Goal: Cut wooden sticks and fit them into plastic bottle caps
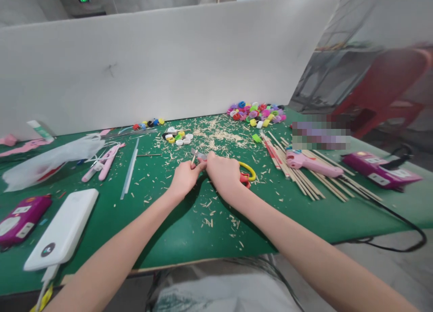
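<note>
My right hand (pixel 223 170) is closed around a pair of scissors. Their yellow and red handle loops (pixel 249 169) stick out behind the palm, and a short stretch of metal blade (pixel 199 154) shows ahead of the fingers. Close against it, my left hand (pixel 185 177) pinches a thin wooden stick (pixel 194 158), of which only a short end shows. Blade and stick meet at the fingertips, where the exact contact is hidden. Pale wood shavings (pixel 221 135) lie scattered on the green table around both hands.
Bamboo sticks (pixel 304 181) lie at right under a pink glue gun (pixel 314 164). Colourful plastic rings (pixel 257 113) are heaped by the white board (pixel 162 64). Purple power strips (pixel 379 167) flank the table; a white power bank (pixel 62 231) and pink tool (pixel 107 163) sit left.
</note>
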A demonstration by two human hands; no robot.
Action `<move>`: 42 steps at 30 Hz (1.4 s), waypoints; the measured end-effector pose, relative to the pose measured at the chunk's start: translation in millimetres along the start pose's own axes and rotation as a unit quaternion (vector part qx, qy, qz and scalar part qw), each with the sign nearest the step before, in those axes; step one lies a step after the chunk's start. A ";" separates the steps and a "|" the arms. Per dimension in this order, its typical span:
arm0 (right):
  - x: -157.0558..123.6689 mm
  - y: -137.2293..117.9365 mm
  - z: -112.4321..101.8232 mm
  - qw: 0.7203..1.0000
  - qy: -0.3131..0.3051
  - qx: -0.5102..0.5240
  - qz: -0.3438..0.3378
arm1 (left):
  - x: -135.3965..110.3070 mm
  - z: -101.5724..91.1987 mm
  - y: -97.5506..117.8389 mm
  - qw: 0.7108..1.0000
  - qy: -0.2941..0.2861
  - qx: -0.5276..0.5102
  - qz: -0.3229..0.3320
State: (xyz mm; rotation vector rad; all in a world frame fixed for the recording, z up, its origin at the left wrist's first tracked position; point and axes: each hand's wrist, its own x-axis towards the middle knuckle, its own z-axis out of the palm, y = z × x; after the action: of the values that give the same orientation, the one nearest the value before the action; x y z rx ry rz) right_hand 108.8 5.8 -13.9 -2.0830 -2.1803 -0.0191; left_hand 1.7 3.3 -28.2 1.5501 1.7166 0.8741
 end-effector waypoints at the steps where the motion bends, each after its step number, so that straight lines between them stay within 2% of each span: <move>1: 1.3 1.1 -0.4 1.000 0.010 0.000 0.017 | -0.8 1.0 0.6 1.000 0.011 0.012 0.011; 4: 4.6 8.5 -2.8 0.995 0.070 -0.004 0.065 | -3.6 3.0 1.8 0.999 0.026 0.031 0.030; 7: 5.3 20.3 -5.4 0.993 0.104 -0.016 0.047 | -5.0 3.1 0.6 1.000 0.012 0.005 0.013; 14: 3.8 35.6 -5.6 0.992 0.041 -0.049 -0.109 | -8.8 -0.4 5.6 0.992 -0.028 -0.125 -0.022; 20: 3.8 31.2 -4.8 0.987 0.011 -0.060 -0.146 | -8.9 0.2 6.3 0.996 -0.018 -0.083 0.037; 26: -5.2 14.0 -1.5 0.996 -0.004 -0.036 -0.082 | 1.2 -0.1 -7.4 0.999 -0.018 -0.018 0.042; 30: -6.2 3.3 -1.9 0.999 -0.004 -0.011 -0.030 | 3.8 0.2 -7.9 0.999 0.002 0.005 0.036; 33: -5.1 -0.4 -3.0 1.000 0.001 -0.002 -0.019 | 4.7 1.6 -6.1 1.000 0.012 0.004 0.029; 37: -2.4 -0.7 -2.4 1.000 0.005 0.007 -0.013 | 5.1 3.4 -5.4 1.000 0.004 -0.010 0.017; 42: 8.5 14.7 -2.5 0.997 0.025 -0.001 0.068 | 3.3 4.0 -5.5 0.998 0.041 -0.049 0.001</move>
State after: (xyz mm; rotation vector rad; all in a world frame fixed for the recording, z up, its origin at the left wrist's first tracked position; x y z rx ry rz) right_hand 123.3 14.7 -11.7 -2.2023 -2.0087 -0.0601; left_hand 1.6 6.4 -35.1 1.4703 1.7017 1.0209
